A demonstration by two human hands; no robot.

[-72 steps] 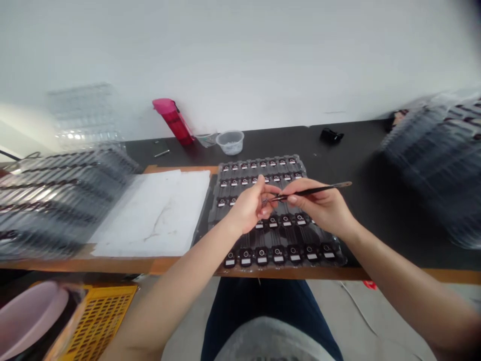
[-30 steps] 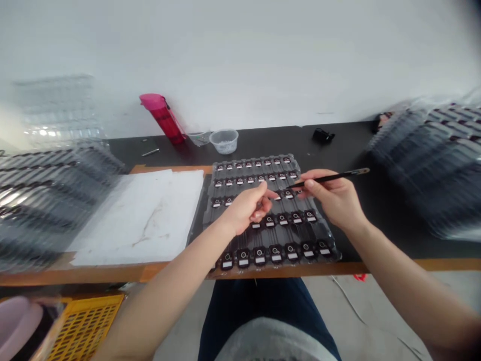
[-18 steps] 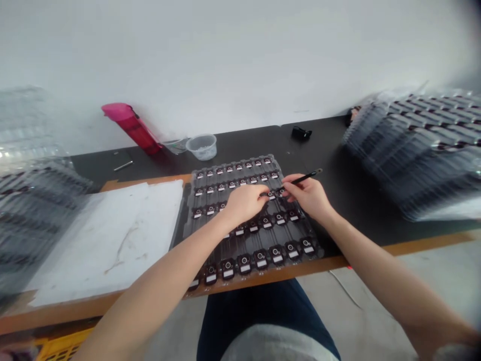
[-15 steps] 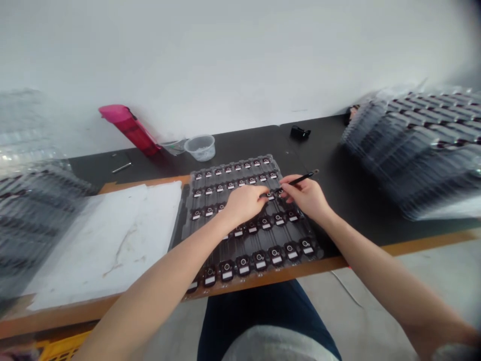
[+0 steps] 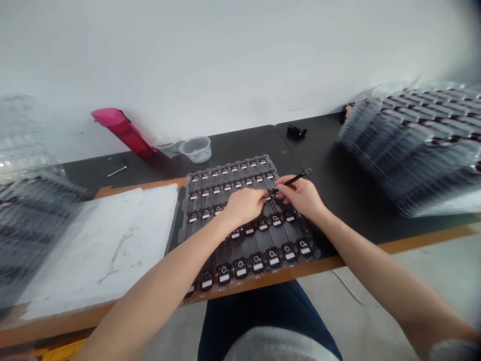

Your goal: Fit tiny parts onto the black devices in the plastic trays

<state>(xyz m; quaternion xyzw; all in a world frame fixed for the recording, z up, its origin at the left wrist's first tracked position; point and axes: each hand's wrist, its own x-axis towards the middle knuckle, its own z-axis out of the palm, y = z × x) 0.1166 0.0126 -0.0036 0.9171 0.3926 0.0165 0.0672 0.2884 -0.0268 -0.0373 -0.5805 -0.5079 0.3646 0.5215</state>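
A clear plastic tray [image 5: 180, 228] with rows of small black parts [image 5: 256, 261] lies on the bench in front of me. My left hand [image 5: 243, 206] rests over the tray's middle rows, fingers curled down onto a part. My right hand [image 5: 302, 198] is closed on thin black tweezers [image 5: 296, 177], whose tips point left at the part under my left fingertips. Both hands meet near the tray's centre right.
A white sheet [image 5: 101, 245] lies left of the tray. Stacks of similar trays stand at the far left [image 5: 26, 220] and at the right [image 5: 413, 145]. A pink bottle [image 5: 122, 131], a small clear cup [image 5: 195, 149] and a black clip [image 5: 296, 132] sit at the back.
Both hands have come down from above the tray onto its middle rows. The view has swung right, so the tray and bottle sit further left in the picture.
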